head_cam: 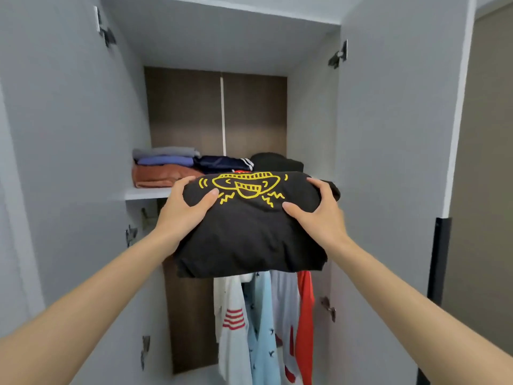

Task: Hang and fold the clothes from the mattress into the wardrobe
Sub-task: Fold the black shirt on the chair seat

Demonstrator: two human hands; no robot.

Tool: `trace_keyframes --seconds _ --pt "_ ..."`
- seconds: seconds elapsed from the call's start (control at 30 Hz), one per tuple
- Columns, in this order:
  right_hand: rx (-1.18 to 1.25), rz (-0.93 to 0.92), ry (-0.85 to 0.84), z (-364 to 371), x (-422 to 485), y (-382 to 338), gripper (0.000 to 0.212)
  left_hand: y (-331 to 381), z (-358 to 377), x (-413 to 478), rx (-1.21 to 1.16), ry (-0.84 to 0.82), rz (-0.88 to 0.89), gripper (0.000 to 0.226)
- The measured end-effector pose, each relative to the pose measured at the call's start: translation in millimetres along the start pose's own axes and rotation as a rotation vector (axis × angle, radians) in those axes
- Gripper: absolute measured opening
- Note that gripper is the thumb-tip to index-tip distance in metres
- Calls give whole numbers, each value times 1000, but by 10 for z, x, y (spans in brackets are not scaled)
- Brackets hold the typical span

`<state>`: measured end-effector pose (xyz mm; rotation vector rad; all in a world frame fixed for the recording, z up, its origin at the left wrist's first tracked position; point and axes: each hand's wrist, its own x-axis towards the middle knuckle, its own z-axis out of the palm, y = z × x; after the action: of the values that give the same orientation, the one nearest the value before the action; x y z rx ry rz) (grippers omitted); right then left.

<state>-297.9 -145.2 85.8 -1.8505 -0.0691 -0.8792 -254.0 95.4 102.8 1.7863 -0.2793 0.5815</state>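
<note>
Two hands hold a folded black T-shirt with a yellow line drawing (pixel 249 232) at the open grey wardrobe (pixel 69 134). The left hand (pixel 186 209) grips its 9 o'clock edge and the right hand (pixel 316 212) its 3 o'clock edge, thumbs on top, fingers curled round. Stacked folded clothes (pixel 166 168) lie on the white shelf (pixel 147 193) at 12 o'clock.

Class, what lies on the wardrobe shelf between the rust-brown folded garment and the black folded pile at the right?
A folded navy garment with white stripes, shown in the head view.
</note>
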Motion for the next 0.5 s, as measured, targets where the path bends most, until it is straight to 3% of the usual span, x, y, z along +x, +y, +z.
trace_keyframes --seconds 0.33,0.5 --pt "15 -144 -17 431 2168 179 62 158 519 1902 122 142 124 60" --pt "9 -169 -2 685 3061 304 60 131 750 2728 354 171 184 58"
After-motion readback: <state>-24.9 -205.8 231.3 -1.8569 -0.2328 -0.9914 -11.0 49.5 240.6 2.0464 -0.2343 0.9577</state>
